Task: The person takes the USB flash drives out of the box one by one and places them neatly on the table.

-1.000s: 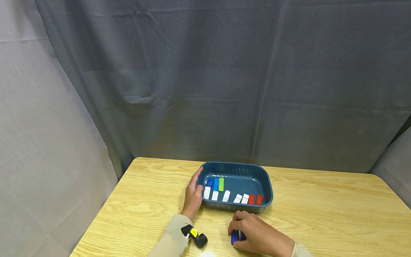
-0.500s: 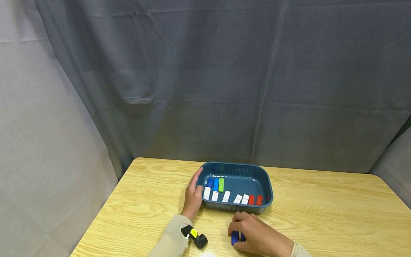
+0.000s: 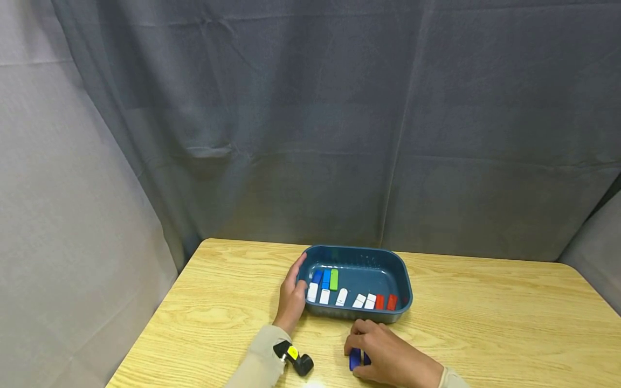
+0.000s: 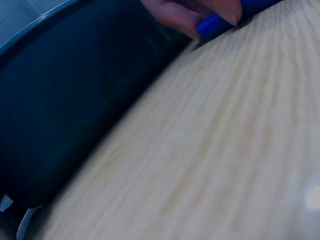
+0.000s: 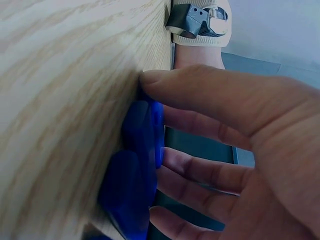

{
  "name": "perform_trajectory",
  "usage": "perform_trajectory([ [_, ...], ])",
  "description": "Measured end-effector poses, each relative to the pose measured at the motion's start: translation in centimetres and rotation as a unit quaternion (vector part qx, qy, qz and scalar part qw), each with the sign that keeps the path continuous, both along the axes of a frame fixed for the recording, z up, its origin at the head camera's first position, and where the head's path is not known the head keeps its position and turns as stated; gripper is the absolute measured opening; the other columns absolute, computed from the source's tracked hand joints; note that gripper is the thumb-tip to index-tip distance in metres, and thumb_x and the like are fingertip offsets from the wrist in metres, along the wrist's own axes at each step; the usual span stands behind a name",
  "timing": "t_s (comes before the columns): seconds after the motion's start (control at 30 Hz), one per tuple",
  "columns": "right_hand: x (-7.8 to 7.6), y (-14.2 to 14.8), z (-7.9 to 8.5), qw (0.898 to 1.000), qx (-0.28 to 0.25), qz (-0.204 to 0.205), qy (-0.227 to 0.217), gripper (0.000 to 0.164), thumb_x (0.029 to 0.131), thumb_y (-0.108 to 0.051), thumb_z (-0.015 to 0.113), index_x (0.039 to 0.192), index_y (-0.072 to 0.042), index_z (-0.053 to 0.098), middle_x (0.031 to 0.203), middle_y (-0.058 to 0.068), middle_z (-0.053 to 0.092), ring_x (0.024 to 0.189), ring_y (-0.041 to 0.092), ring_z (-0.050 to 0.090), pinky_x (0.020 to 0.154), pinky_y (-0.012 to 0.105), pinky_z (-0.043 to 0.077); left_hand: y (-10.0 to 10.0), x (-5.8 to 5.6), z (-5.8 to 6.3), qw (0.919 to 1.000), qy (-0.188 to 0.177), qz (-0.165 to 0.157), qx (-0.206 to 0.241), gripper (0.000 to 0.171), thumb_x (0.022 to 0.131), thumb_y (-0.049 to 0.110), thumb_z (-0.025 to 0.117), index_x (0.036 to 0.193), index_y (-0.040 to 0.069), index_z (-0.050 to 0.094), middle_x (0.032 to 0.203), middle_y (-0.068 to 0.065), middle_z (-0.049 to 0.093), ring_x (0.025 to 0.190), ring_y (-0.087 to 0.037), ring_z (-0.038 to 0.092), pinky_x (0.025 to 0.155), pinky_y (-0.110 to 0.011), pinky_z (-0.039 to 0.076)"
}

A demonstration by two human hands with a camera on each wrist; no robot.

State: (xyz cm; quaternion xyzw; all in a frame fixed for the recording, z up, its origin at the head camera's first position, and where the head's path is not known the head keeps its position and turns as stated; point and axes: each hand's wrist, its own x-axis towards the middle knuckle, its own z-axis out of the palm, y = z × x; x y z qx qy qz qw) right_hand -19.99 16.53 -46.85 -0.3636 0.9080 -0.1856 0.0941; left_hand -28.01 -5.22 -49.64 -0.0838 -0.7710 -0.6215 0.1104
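Note:
At the left end of a dark blue tray (image 3: 361, 312), my left hand (image 3: 291, 296) grips the wall, fingers along the outside and thumb at the rim. In front of the tray, my right hand (image 3: 383, 353) pinches a small blue stick, like a USB stick (image 3: 355, 359), low at the tabletop. In the right wrist view the thumb (image 5: 160, 82) meets one end of the blue pieces and the fingers (image 5: 205, 170) lie along their far side. Several blue sticks (image 5: 125, 190) lie together there, partly hidden by the hand in the head view.
Inside the tray, white sticks (image 3: 342, 296) and two red sticks (image 3: 392, 302) line the near side. A green stick (image 3: 334, 279) and blue ones (image 3: 326, 278) lie behind at the left. The wooden table (image 3: 490, 318) ends at a grey curtain (image 3: 310, 134).

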Motion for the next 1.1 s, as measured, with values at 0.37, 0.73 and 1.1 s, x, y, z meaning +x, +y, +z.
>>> perform_trajectory([
  [0.37, 0.05, -0.03, 0.10, 1.000, 0.001, -0.002, -0.005, 0.018, 0.081, -0.033, 0.075, 0.097, -0.031, 0.069, 0.100, -0.012, 0.054, 0.088, 0.003, 0.048, 0.077, 0.034, 0.050, 0.03, 0.37, 0.40, 1.0000, 0.001, -0.001, -0.002, 0.059, 0.090, -0.007, 0.039, 0.147, 0.008, 0.039, 0.152, -0.009, 0.037, 0.142, -0.026, 0.028, 0.115, -0.049, 0.020],
  [0.73, 0.07, 0.00, 0.17, 1.000, 0.000, 0.001, 0.001, 0.019, 0.080, -0.033, 0.076, 0.097, -0.030, 0.068, 0.100, -0.011, 0.054, 0.087, 0.003, 0.048, 0.075, 0.033, 0.049, 0.06, 0.41, 0.52, 1.0000, -0.004, -0.002, -0.005, 0.059, 0.091, -0.005, 0.039, 0.148, 0.009, 0.038, 0.152, -0.008, 0.037, 0.142, -0.025, 0.028, 0.115, -0.048, 0.020],
  [1.1, 0.11, 0.09, 0.21, 1.000, -0.009, 0.006, 0.006, 0.021, 0.079, -0.033, 0.077, 0.098, -0.030, 0.068, 0.101, -0.011, 0.054, 0.087, 0.003, 0.050, 0.075, 0.032, 0.049, 0.06, 0.51, 0.61, 1.0000, -0.003, -0.005, 0.000, 0.059, 0.091, -0.007, 0.038, 0.148, 0.008, 0.038, 0.153, -0.009, 0.036, 0.142, -0.027, 0.027, 0.115, -0.050, 0.020],
])
